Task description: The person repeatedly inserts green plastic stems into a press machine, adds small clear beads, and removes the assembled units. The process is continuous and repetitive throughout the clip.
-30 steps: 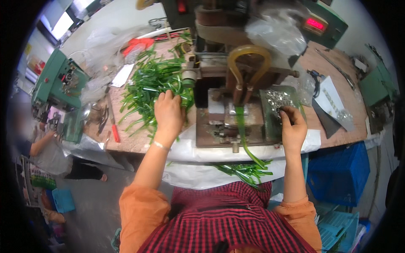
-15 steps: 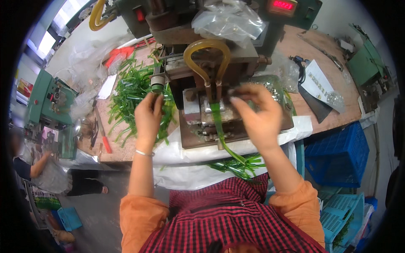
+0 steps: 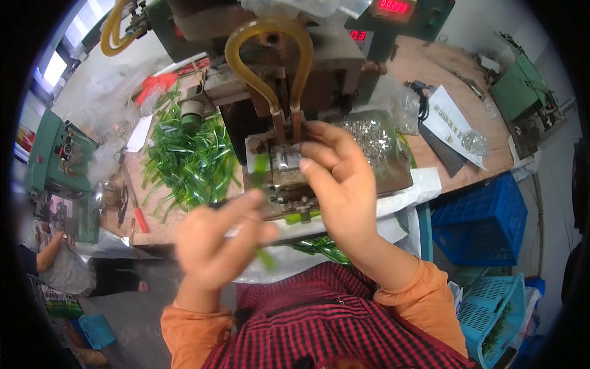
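Observation:
A green plastic strip (image 3: 260, 165) runs through the fingers of my left hand (image 3: 218, 243), which is smeared by motion in front of the press. Its ends stick out above and below the fingers. My right hand (image 3: 344, 184) reaches to the small metal die (image 3: 286, 161) under the press (image 3: 295, 80). Its thumb and fingers are curled together there; whatever lies between them is too small to make out. A loop of amber tube (image 3: 270, 27) ends in two copper-coloured rods just above the die. Behind my right hand lies a tray of small shiny metal pieces (image 3: 375, 140).
A heap of green strips (image 3: 190, 157) covers the bench left of the press. More strips (image 3: 322, 247) lie on white sheeting at the front edge. A red-handled tool (image 3: 141, 220) lies at left. Blue crates (image 3: 482, 221) stand below right; a co-worker (image 3: 52, 252) sits at far left.
The strip that hung from the die is gone from there, and a strip is now in my left hand, which moved down and toward me. My right hand closed in on the die. The view shifted slightly.

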{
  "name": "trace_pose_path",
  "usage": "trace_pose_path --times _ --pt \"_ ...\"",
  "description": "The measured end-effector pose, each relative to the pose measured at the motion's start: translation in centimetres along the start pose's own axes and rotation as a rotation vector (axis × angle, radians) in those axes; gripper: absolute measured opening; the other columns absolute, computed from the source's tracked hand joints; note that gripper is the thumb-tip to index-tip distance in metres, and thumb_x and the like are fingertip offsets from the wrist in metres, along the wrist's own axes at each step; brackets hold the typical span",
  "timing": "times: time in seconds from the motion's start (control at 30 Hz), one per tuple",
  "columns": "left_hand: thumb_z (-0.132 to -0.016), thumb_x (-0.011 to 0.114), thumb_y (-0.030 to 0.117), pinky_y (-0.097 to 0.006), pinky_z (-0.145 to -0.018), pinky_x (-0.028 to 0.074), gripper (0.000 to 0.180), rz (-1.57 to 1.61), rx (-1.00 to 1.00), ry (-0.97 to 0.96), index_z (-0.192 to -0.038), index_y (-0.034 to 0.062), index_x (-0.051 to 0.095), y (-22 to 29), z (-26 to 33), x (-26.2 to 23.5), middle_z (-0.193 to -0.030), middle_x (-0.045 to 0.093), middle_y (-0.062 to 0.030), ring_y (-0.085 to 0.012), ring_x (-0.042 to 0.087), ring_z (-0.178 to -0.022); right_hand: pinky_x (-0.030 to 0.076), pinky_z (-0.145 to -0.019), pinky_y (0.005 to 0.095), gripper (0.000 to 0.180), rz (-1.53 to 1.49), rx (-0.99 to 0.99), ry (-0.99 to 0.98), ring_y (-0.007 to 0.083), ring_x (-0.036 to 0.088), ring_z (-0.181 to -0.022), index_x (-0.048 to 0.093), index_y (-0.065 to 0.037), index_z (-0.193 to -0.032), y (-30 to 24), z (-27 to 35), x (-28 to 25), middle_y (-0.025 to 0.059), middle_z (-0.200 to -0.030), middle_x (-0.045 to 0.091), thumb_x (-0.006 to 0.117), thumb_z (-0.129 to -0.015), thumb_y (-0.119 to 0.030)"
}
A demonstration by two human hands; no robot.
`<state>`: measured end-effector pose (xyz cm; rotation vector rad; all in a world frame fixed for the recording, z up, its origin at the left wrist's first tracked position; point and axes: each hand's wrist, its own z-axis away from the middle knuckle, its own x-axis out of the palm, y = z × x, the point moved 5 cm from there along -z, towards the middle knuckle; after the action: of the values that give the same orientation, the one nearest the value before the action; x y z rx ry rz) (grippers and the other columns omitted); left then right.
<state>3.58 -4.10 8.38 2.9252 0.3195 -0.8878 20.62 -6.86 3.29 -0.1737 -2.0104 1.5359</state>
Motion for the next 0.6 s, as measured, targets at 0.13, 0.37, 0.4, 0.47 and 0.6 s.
trace_pose_path --times 0.13,0.37,0.4,0.47,0.6 --pt "-0.077 0.083 0.025 -0.022 -0.046 0.037 0.024 -0.015 0.227 -0.051 -0.082 0.0077 0.067 1.9 -0.4 4.6 -0.093 0.069 -0.0090 -0.0083 0.049 -0.052 0.049 -0.096 0.0331 0.051 0.245 0.033 -0.082 0.0221 0.061 -0.115 0.049 0.002 -0.135 -1.0 -1.3 -2.6 0.0176 -0.126 0.062 0.065 -0.086 0.000" --pt "-0.076 0.083 0.025 -0.023 -0.044 0.034 0.025 0.103 0.281 0.007 -0.084 0.0088 0.065 0.8 0.2 6.0 -0.088 0.068 -0.0074 -0.0091 0.049 -0.051 0.049 -0.091 0.0324 0.030 0.682 -0.334 0.439 0.0208 0.063 -0.101 0.063 0.001 -0.114 3.2 -3.0 -17.7 0.0140 -0.111 0.067 0.064 -0.084 0.001" --pt "-0.076 0.083 0.025 -0.023 -0.044 0.034 0.026 0.110 0.278 0.013 -0.084 0.0088 0.065 0.7 0.2 6.1 -0.088 0.068 -0.0073 -0.0091 0.049 -0.051 0.050 -0.090 0.0323 0.027 0.776 -0.307 0.414 0.0211 0.063 -0.099 0.065 0.001 -0.110 3.4 -2.3 -17.4 0.0140 -0.109 0.067 0.065 -0.083 0.000" --pt "-0.075 0.084 0.026 -0.023 -0.045 0.034 0.027 0.097 0.271 -0.009 -0.084 0.0088 0.065 0.5 0.3 6.3 -0.088 0.068 -0.0074 -0.0093 0.050 -0.051 0.048 -0.086 0.0385 0.015 1.121 -0.308 0.334 0.0315 0.061 -0.096 0.072 -0.006 -0.092 3.7 -1.4 -15.9 0.0135 -0.099 0.066 0.071 -0.077 -0.006" --pt "-0.074 0.084 0.026 -0.024 -0.046 0.037 0.028 0.087 0.206 -0.053 -0.089 0.0089 0.067 0.6 0.8 6.1 -0.097 0.071 -0.0100 -0.0103 0.051 -0.051 0.046 -0.086 0.0434 0.015 1.402 -0.264 0.270 0.0341 0.057 -0.100 0.073 -0.009 -0.090 3.8 -1.7 -13.5 0.0127 -0.095 0.062 0.075 -0.075 -0.010"
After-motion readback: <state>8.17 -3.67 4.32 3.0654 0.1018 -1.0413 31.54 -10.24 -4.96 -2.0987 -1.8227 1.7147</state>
